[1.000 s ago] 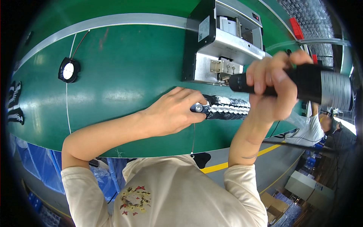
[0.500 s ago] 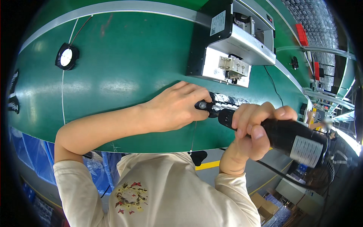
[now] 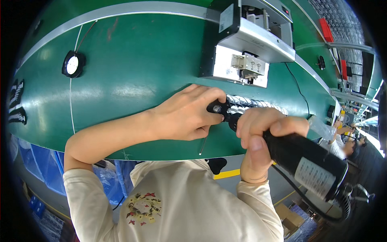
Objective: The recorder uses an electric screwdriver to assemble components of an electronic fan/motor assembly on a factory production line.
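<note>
My left hand lies on the green workbench, its thumb and fingers pinching a small black part with a round metallic spot on it. My right hand is wrapped round a black electric screwdriver, which slants down to the left. The screwdriver's front end meets or nearly meets the black part; its very tip is hidden. Just behind this runs a row of silvery and black round pieces, partly covered by my right hand. A thin wire hangs below my left hand toward the bench edge.
A black and silver bench machine stands beyond my hands. At the left lies a black round fan with wires. More black pieces sit at the far left edge. A cable crosses the bench at right. Another person is at far right.
The whole view has shifted slightly. My right hand and the screwdriver have come a little closer to my left hand, and the screwdriver's rear end has dropped. My left hand keeps its pinch.
</note>
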### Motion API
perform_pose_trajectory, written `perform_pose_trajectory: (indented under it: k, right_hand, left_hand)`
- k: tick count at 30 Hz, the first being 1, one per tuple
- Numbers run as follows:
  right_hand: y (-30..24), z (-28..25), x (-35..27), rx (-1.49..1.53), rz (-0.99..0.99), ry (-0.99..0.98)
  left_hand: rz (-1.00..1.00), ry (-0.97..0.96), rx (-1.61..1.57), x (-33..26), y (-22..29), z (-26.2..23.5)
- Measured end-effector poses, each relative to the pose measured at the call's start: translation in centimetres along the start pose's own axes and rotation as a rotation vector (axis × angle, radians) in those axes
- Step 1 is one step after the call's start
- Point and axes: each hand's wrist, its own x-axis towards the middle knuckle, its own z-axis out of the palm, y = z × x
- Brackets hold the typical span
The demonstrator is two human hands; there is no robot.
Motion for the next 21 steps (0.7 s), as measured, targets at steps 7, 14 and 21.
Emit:
perform_pose_trajectory:
  k: [7, 14, 21]
  right_hand:
    - [-0.7, -0.9, 1.3, 0.098, -0.022, 0.016]
    - [-3.5, -4.4, 2.9, 0.247, -0.327, -0.075]
    - [-2.5, -4.9, 1.9, 0.133, -0.294, 0.016]
  left_hand:
    - [0.002, 0.024, 0.011, 0.6, 0.1, 0.0]
    - [-0.075, -0.210, 0.099, -0.8, 1.7, -7.0]
    - [-0.407, 0.449, 0.758, -5.1, -4.3, -15.4]
